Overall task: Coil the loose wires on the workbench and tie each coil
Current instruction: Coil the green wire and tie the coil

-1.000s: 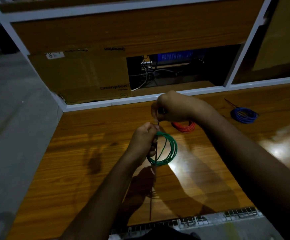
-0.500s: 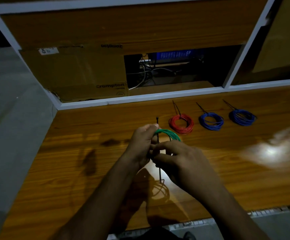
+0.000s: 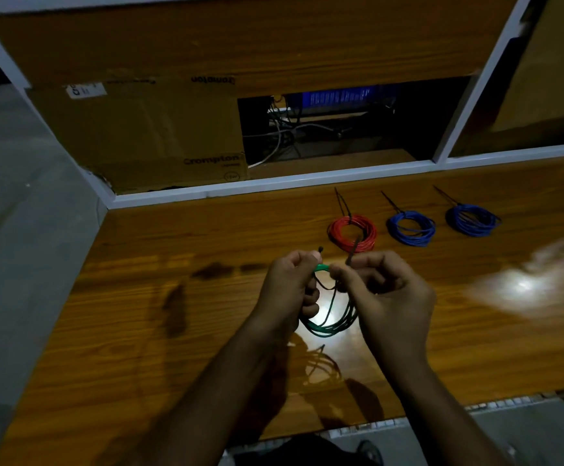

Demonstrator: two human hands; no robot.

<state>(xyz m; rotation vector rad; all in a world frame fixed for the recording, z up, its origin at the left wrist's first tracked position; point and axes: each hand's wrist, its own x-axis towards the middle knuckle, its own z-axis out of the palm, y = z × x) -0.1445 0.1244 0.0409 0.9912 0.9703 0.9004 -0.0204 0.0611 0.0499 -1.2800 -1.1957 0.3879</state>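
Observation:
A green wire coil (image 3: 329, 322) hangs between both hands above the middle of the wooden workbench (image 3: 179, 331). My left hand (image 3: 289, 287) grips the coil's top, with the head of a black cable tie (image 3: 352, 253) poking up past its thumb. My right hand (image 3: 388, 297) pinches the tie's free end, which sticks up beside the coil's top. Behind them lie a red coil (image 3: 352, 232) and two blue coils, one (image 3: 411, 228) beside the red and another (image 3: 472, 220) farther right, each with a black tie on it.
A white-framed shelf rail (image 3: 273, 183) bounds the bench at the back. Behind it sit a cardboard box (image 3: 139, 129) and a dark opening with tangled cables (image 3: 287, 129). The bench's left edge drops to a grey floor (image 3: 21, 230).
My right hand has moved from above the coil, down across its front, to its right side. The coil now hangs lower from my left hand. The view shifted, showing the red and both blue coils.

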